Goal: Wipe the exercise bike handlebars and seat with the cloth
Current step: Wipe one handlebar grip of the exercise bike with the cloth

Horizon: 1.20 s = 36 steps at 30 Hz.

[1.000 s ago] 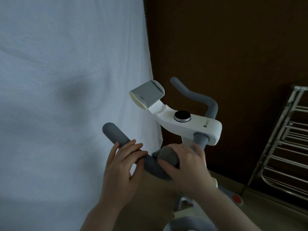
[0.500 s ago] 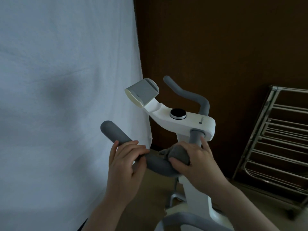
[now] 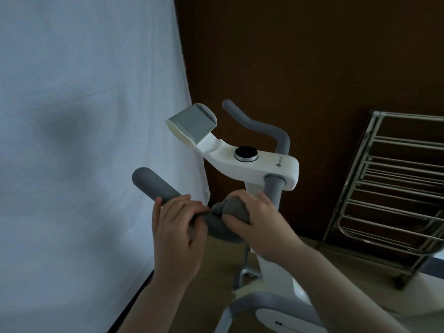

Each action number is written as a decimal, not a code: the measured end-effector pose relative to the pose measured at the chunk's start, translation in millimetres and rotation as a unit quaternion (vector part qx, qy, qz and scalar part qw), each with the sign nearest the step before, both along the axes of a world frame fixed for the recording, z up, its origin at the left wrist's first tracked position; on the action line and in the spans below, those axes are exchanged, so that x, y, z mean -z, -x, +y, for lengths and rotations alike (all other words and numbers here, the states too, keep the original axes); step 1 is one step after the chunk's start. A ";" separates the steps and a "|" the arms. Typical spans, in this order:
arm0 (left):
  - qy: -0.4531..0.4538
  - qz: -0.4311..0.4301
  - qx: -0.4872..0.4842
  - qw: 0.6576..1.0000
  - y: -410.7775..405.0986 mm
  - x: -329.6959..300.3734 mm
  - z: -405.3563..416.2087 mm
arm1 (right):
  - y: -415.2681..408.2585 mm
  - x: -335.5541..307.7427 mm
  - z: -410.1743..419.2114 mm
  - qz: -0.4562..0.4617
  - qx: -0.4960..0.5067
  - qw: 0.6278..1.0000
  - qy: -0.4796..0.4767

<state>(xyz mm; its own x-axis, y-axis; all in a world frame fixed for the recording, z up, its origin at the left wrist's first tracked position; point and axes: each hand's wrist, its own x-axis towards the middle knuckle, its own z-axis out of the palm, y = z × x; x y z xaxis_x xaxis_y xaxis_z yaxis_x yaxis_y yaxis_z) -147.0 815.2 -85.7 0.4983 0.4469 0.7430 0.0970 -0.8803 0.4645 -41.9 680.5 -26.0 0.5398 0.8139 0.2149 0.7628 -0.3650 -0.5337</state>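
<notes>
The white exercise bike (image 3: 274, 267) stands in front of me with grey padded handlebars. My left hand (image 3: 177, 236) grips the near left handlebar (image 3: 156, 186) around its middle. My right hand (image 3: 259, 224) holds a bunched grey cloth (image 3: 233, 207) wrapped over the same bar, close to where it bends up to the white console (image 3: 252, 167). The far right handlebar (image 3: 259, 126) curves up behind the console, untouched. The seat is out of view.
A white sheet (image 3: 84, 140) hangs at the left, close to the handlebar's end. A dark brown wall (image 3: 312, 56) stands behind the bike. A metal drying rack (image 3: 394, 195) leans at the right. A grey phone holder (image 3: 192, 123) tops the console.
My right hand and the cloth have stayed near the bar's bend, shifting slightly. My left hand keeps its grip. The view has tilted down a little, showing more of the bike's frame.
</notes>
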 end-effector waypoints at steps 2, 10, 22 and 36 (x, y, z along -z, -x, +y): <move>-0.016 0.024 0.012 1.000 5.5 -0.7 3.7 | -17.9 -3.3 -10.5 0.017 0.010 0.997 0.079; -0.018 0.077 0.043 0.996 21.0 -1.3 9.4 | 2.4 3.3 28.1 0.002 -0.014 1.000 -0.007; -0.027 0.097 0.000 0.995 49.2 -23.9 38.1 | 40.4 14.3 58.9 0.010 0.036 0.995 -0.090; -0.053 0.082 -0.005 0.995 46.8 -21.7 47.1 | 41.6 22.7 31.1 -0.062 -0.037 0.991 -0.112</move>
<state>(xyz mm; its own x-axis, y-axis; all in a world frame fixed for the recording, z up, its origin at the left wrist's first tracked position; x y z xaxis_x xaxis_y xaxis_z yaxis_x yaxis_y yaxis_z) -193.9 862.3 -64.1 0.6125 0.3762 0.6952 0.1732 -0.9220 0.3463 -83.6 711.5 -48.6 0.4395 0.7744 0.4551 0.8473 -0.1893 -0.4963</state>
